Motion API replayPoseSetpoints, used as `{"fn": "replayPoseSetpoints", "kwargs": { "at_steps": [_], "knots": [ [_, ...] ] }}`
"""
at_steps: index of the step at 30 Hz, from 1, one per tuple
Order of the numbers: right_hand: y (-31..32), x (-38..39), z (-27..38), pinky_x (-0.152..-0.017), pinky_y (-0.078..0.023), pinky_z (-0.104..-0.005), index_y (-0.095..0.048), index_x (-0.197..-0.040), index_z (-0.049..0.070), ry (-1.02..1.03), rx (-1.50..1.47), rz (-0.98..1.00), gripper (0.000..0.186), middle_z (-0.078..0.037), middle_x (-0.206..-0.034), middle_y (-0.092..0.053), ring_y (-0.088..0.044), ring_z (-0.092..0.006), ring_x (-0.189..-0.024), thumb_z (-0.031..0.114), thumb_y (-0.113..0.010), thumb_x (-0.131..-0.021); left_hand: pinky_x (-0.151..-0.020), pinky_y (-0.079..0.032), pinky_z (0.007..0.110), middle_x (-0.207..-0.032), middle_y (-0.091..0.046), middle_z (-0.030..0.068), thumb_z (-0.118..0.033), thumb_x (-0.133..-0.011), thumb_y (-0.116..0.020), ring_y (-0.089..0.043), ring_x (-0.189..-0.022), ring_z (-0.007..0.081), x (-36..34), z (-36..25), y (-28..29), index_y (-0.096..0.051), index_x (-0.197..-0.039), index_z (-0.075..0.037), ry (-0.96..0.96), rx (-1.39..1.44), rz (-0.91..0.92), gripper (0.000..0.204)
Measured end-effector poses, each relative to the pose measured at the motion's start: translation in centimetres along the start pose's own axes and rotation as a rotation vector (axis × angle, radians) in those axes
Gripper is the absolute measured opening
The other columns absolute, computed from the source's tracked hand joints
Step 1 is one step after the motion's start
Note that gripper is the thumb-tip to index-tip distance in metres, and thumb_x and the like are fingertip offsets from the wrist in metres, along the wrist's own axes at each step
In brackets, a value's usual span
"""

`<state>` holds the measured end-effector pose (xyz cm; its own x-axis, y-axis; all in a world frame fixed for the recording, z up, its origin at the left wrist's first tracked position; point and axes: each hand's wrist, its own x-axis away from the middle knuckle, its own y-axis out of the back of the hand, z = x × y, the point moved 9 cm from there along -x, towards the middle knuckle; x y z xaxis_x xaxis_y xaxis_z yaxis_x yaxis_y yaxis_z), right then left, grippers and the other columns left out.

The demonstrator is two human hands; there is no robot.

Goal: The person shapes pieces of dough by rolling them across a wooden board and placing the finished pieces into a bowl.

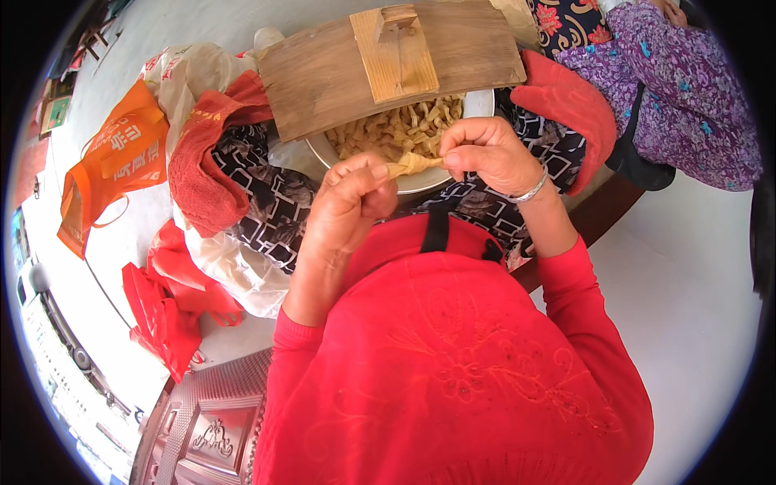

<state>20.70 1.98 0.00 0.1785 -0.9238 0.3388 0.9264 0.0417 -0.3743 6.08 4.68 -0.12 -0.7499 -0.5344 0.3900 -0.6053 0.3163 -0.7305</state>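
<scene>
Between my two hands stretches a pale yellow tofu skin knot (415,164), a twisted strip with a bulge at its middle. My left hand (349,192) is closed, pinching the strip's left end. With thumb and forefinger my right hand (491,158), a silver bangle at its wrist, grips the right end. Just beyond them, a white metal basin (478,105) on my lap holds many similar knotted pieces (365,133). A curved wooden board (311,77) with a lighter crosspiece (396,61) lies over the far part of the basin and hides some of its contents.
Red towels (212,162) drape over my patterned trousers on both sides. An orange bag (121,153), a whitish plastic bag (190,77) and a red bag (166,295) are at the left. A person in purple floral clothing (679,89) sits at the far right. A carved brown panel (214,440) stands at lower left.
</scene>
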Motion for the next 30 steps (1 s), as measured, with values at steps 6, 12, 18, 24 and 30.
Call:
{"fn": "replayPoseSetpoints", "kwargs": {
  "at_steps": [6,12,18,24,30],
  "knots": [
    [-1.3,0.2,-0.2,-0.056,-0.044,-0.0199,-0.063,-0.089,-0.002,-0.049,0.076,0.005,0.010,-0.002,-0.074,-0.060,-0.053,-0.0059,-0.061,0.008,-0.063,-0.087,-0.051,-0.028,0.024,-0.061,-0.047,0.0004,-0.016,-0.091,-0.055,-0.037,-0.054,0.0083,1.8,-0.4,3.5,-0.056,-0.075,-0.004,0.030,-0.488,-0.084,0.020],
    [-1.2,-1.1,-2.9,-0.050,-0.042,-0.0203,-0.063,-0.093,-0.001,-0.096,0.075,-0.053,0.025,-0.004,-0.076,-0.062,-0.051,-0.0073,-0.053,0.023,-0.058,-0.096,-0.077,-0.046,0.037,-0.093,-0.064,0.0125,-0.022,-0.087,-0.064,-0.058,-0.092,0.0274,1.5,-7.3,-3.7,-0.062,-0.107,0.000,-0.618,-1.689,-0.065,0.029],
    [0.5,-1.2,-2.1,-0.055,-0.042,-0.0201,-0.064,-0.093,-0.002,-0.037,0.032,-0.070,0.031,-0.001,-0.074,-0.059,-0.050,-0.0052,-0.061,0.029,-0.059,-0.097,-0.064,-0.045,0.044,-0.073,-0.059,0.0184,-0.023,-0.090,-0.060,-0.057,-0.070,0.0400,-1.3,-2.1,-2.7,-0.060,-0.093,-0.004,-0.309,-1.638,0.071,0.019],
    [-0.4,0.6,1.9,-0.065,-0.047,-0.0242,-0.064,-0.100,-0.002,0.126,0.534,-0.080,0.030,-0.004,-0.080,-0.063,-0.057,-0.0082,-0.075,0.027,-0.067,-0.090,-0.061,-0.043,0.036,-0.068,-0.054,0.0138,-0.022,-0.096,-0.053,-0.051,-0.062,0.0257,-2.2,-0.8,-0.9,-0.059,-0.089,-0.002,-0.082,-1.359,0.110,0.022],
    [-2.9,1.0,2.7,-0.060,-0.046,-0.0341,-0.062,-0.092,0.003,0.103,0.841,0.136,0.014,-0.012,-0.074,-0.061,-0.061,-0.0271,-0.067,0.016,-0.063,-0.087,-0.070,-0.045,0.041,-0.080,-0.059,0.0203,-0.019,-0.092,-0.054,-0.056,-0.078,0.0396,-1.4,-1.2,-3.1,-0.058,-0.088,0.000,0.003,-1.259,0.262,0.020]
  ]
}}
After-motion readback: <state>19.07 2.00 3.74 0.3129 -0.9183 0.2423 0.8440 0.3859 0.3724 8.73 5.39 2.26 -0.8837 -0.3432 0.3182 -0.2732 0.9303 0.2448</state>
